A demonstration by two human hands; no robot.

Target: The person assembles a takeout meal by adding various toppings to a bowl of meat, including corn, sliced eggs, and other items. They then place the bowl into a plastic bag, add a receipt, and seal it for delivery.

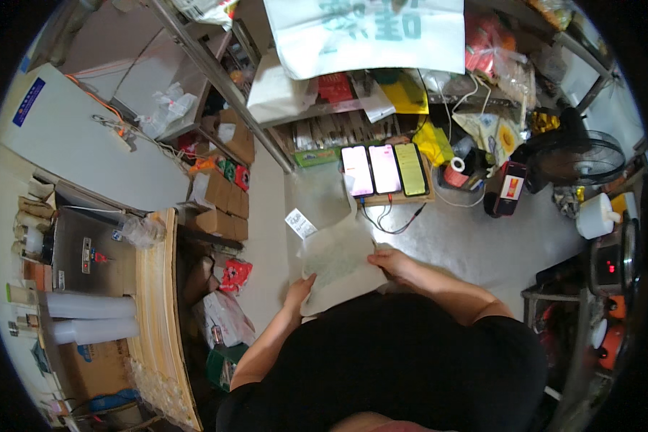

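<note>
A pale paper bag with faint greenish print is stretched between my hands, over the near edge of the metal counter. My left hand pinches its left edge, thumb on top. At the upper right edge, my right hand grips it with closed fingers. Just beyond the bag, a small white printed slip lies at the counter's left side. The bag's underside and whatever it may contain are hidden.
Three lit phones lean in a row beyond the bag, with black cables in front. A paper roll, a handheld terminal and a black fan stand right. White printed sheeting hangs above. Cardboard boxes are stacked left.
</note>
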